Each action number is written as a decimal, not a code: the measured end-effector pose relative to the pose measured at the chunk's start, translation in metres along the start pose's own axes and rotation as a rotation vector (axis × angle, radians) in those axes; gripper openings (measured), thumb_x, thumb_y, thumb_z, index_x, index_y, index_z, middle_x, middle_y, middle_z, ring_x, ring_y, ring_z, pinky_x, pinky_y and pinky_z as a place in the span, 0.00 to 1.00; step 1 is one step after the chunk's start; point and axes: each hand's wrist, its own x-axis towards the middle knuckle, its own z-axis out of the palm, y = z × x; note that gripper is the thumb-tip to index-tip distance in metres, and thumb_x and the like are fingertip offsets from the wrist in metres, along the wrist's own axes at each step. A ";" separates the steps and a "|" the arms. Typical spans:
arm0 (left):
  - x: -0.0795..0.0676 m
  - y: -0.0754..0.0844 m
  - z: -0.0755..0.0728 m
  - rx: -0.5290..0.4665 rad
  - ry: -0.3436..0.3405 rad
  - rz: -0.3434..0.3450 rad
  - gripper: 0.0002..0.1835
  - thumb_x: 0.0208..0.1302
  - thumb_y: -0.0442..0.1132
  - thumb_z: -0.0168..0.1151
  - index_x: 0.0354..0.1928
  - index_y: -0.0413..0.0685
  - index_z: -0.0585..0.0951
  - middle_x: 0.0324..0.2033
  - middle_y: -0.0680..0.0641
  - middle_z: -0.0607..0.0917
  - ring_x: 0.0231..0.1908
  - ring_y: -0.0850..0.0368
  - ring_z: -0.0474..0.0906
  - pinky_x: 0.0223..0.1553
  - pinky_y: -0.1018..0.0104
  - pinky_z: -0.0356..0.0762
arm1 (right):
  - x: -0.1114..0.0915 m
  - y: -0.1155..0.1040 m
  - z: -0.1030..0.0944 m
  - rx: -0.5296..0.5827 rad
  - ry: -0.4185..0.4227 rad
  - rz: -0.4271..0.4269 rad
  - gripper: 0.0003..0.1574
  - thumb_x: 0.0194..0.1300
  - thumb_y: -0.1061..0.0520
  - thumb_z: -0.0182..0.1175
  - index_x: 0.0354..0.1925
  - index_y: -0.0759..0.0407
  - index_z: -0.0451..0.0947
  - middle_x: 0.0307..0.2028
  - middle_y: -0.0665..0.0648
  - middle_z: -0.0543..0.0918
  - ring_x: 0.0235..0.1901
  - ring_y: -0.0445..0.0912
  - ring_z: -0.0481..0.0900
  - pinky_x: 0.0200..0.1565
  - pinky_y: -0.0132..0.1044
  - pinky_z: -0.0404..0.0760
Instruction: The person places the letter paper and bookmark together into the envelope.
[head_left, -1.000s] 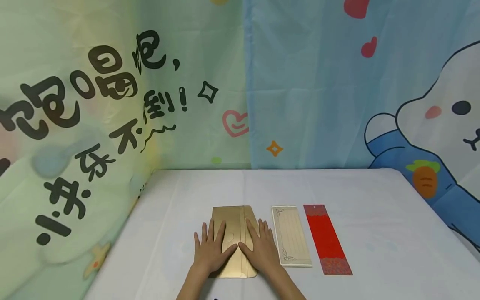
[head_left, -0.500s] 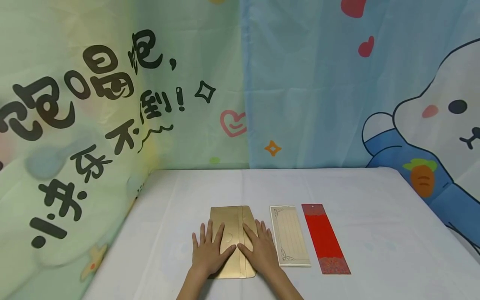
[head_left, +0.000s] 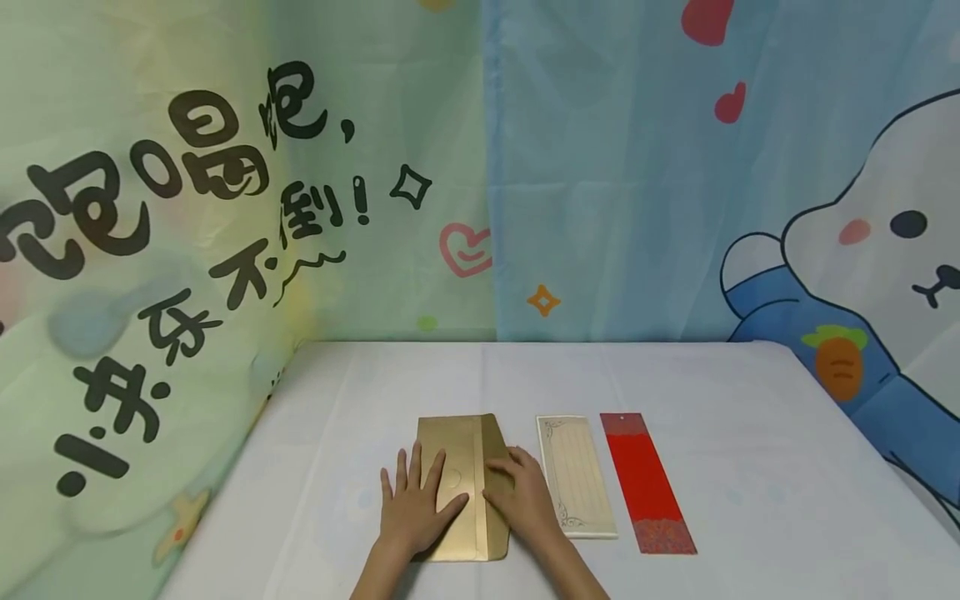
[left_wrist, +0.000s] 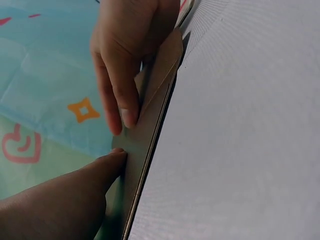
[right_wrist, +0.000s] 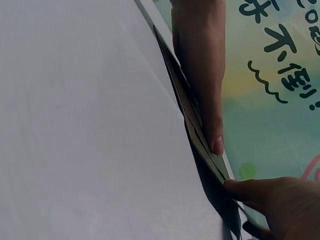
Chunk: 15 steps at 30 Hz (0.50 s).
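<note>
A gold envelope (head_left: 459, 433) lies on the table, its long flap (head_left: 495, 437) along the right side. My left hand (head_left: 414, 510) rests flat on the envelope's body, fingers spread. At the flap's outer edge, my right hand (head_left: 527, 500) has bent fingers and pinches it. The right wrist view shows the flap (right_wrist: 212, 187) tilted up from the envelope, with the right thumb on its edge. In the left wrist view, the fingers of the right hand (left_wrist: 122, 50) point down at the flap, near the left thumb. Right of the envelope lies a cream card (head_left: 576, 475) with ornamented corners.
A red strip (head_left: 648, 483) with patterned ends lies right of the cream card. White cloth (head_left: 750, 467) covers the table. Printed curtains hang behind and to the left, one with a cartoon bear (head_left: 885, 250).
My right hand has gone from lying flat with straight fingers to bent fingers at the flap's edge, and the flap has tilted up. The left hand stays in place. The head view shifts slightly.
</note>
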 end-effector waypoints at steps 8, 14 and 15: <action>0.000 -0.002 0.002 -0.017 0.009 -0.003 0.42 0.58 0.70 0.42 0.69 0.53 0.60 0.69 0.35 0.50 0.67 0.34 0.41 0.59 0.33 0.38 | 0.004 0.003 -0.002 0.084 -0.057 -0.012 0.22 0.48 0.63 0.68 0.45 0.58 0.81 0.47 0.63 0.78 0.48 0.58 0.75 0.47 0.50 0.75; 0.001 -0.004 0.005 -0.049 0.022 -0.005 0.43 0.58 0.71 0.40 0.70 0.54 0.59 0.69 0.36 0.50 0.67 0.35 0.40 0.60 0.34 0.35 | 0.008 0.006 -0.005 0.197 -0.040 0.019 0.25 0.48 0.64 0.68 0.48 0.56 0.80 0.46 0.60 0.80 0.47 0.55 0.77 0.48 0.47 0.75; 0.001 -0.005 0.006 -0.056 0.025 -0.005 0.43 0.58 0.71 0.40 0.70 0.54 0.59 0.69 0.36 0.49 0.67 0.35 0.39 0.60 0.35 0.34 | 0.008 0.007 -0.006 0.243 -0.051 0.036 0.26 0.49 0.65 0.67 0.49 0.55 0.80 0.48 0.61 0.80 0.47 0.54 0.77 0.47 0.44 0.76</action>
